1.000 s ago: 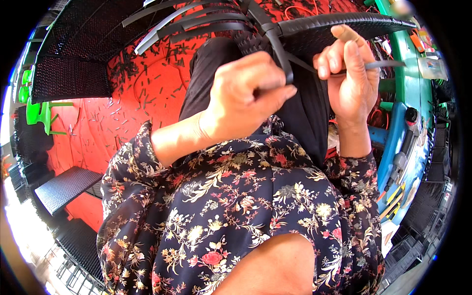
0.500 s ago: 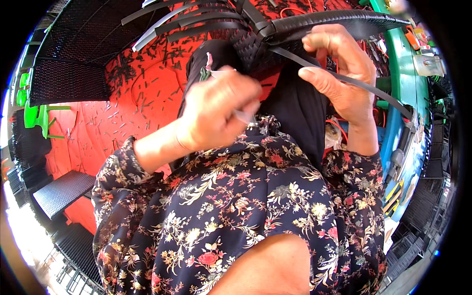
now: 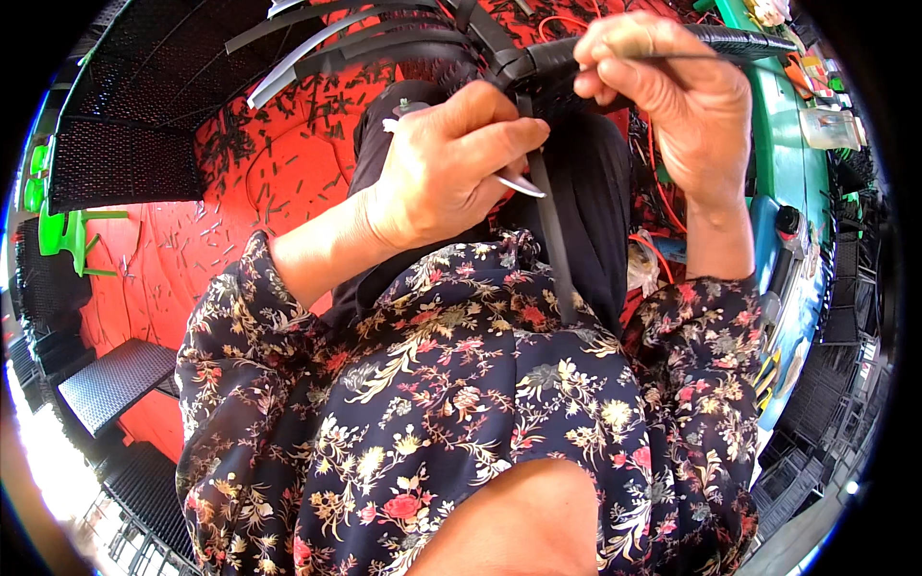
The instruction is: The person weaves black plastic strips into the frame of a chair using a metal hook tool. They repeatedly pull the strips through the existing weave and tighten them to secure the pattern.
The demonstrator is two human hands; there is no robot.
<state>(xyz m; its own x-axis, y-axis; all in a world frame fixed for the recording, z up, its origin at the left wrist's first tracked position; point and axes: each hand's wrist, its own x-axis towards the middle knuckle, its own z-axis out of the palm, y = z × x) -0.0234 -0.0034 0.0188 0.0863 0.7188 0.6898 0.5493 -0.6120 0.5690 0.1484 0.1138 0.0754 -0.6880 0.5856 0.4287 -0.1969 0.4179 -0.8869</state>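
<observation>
My left hand (image 3: 456, 163) is closed round a small metal tool (image 3: 521, 182), whose curved, pointed silver tip sticks out below the fingers; its exact kind is hidden. Against that hand's fingertips runs a flat dark plastic strip (image 3: 550, 216), hanging from the woven piece down to my lap. Higher up, my right hand (image 3: 672, 91) pinches a thin dark strip (image 3: 677, 56), seen edge-on and stretching rightward. Both hands are at the black woven furniture piece (image 3: 514, 65), which rests by my knees and has a wrapped rim. Several loose strip ends (image 3: 375, 43) fan out from its left side.
Short black offcuts lie over the red floor covering (image 3: 279, 221). A dark woven panel (image 3: 125, 125) stands at the left, near a green stool (image 3: 72, 235). On my right, a green-blue bench (image 3: 797, 163) carries a clear container (image 3: 831, 128) and tools.
My right hand has risen and now pinches a thin strip. My left hand has moved up and right to the hanging strip, with the tool tip now showing. The dark strip now hangs toward my lap.
</observation>
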